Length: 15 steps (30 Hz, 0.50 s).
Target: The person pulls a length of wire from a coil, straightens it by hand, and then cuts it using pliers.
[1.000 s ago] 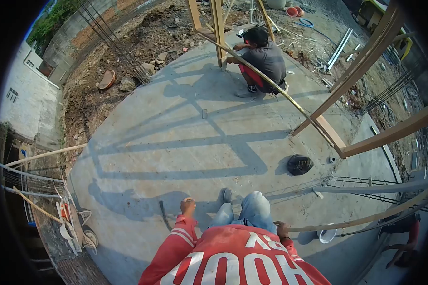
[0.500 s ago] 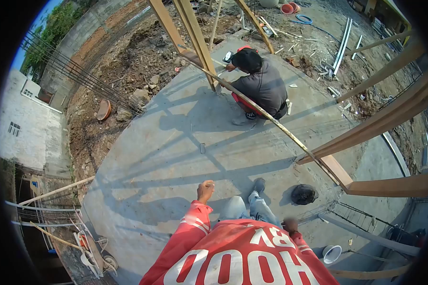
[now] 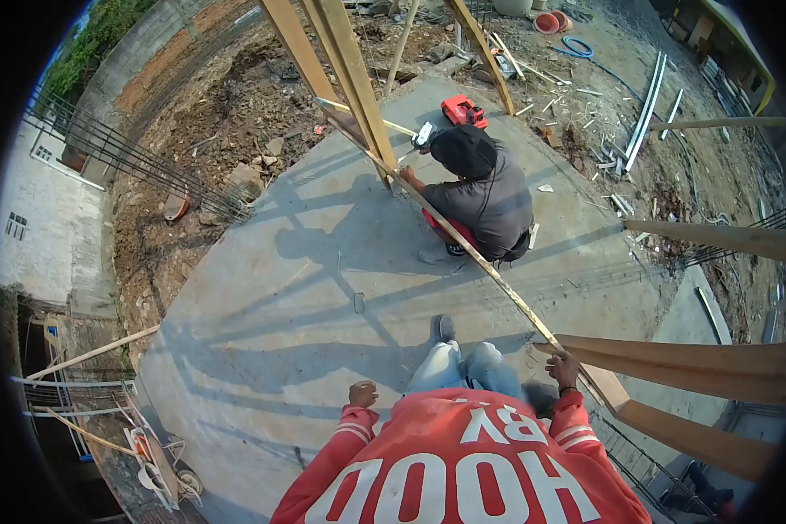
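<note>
My right hand point(image 3: 564, 371) is at the lower part of a long, thin wooden batten point(image 3: 489, 269), its fingers closed on the edge. The batten slants from the upright posts down to the timber beside me. My left hand point(image 3: 363, 394) hangs to the left of my body with curled fingers and nothing visible in it. Ahead, a crouching person point(image 3: 489, 192) in a dark cap and grey shirt works at the foot of a wooden post point(image 3: 358, 87). A white-and-dark tool point(image 3: 424, 134) is at that person's hand.
Thick timber beams point(image 3: 681, 362) lean in from the right. A red case point(image 3: 463, 111) lies beyond the person on the concrete slab point(image 3: 262, 297). Rebar point(image 3: 140, 157) juts over the left edge. A wheelbarrow point(image 3: 162, 463) stands lower left; rubble point(image 3: 244, 113) borders the slab.
My right hand has risen from beside my hip to the batten. My left hand has come back nearer my body. I have stepped forward, and the view has shifted, showing the red case.
</note>
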Available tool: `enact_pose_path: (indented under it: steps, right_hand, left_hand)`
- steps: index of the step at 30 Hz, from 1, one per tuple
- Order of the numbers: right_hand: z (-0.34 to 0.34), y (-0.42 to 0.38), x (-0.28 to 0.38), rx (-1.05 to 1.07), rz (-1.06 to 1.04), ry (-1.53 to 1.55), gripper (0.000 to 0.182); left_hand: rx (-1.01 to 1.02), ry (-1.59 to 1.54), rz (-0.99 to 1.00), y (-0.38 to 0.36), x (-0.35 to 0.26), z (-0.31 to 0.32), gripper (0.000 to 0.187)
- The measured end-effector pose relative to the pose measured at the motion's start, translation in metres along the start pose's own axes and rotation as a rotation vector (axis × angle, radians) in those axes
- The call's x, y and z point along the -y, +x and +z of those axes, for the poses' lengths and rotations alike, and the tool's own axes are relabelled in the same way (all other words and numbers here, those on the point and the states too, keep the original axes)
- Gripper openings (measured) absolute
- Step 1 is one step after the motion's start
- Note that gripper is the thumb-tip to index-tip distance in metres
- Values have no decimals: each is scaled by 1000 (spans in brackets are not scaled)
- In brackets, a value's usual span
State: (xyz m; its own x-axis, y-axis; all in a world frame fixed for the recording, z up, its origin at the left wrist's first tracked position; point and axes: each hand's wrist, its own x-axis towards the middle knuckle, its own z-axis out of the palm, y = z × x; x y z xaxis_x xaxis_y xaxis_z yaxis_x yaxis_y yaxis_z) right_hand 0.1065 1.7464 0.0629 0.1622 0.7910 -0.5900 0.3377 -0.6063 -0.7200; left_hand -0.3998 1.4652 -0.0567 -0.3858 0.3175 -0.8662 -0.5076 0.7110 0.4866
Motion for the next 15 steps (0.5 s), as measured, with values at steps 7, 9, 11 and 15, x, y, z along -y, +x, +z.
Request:
enact_pose_path:
  steps: [7,9,11,15]
  right_hand:
    - [54,36,21,268,121,-184,30]
    - [66,44,39,336,116,-190,30]
    - [77,56,54,369,95,-198,29]
    - [84,85,93,417,45,-234,25]
  left_hand:
    - [31,194,645,-62,-253,136,29]
    - [87,188,728,-67,-272,147,34]
    - [27,165,669,-54,-260,143,31]
    - [-121,273,368,-22,-182,118,25]
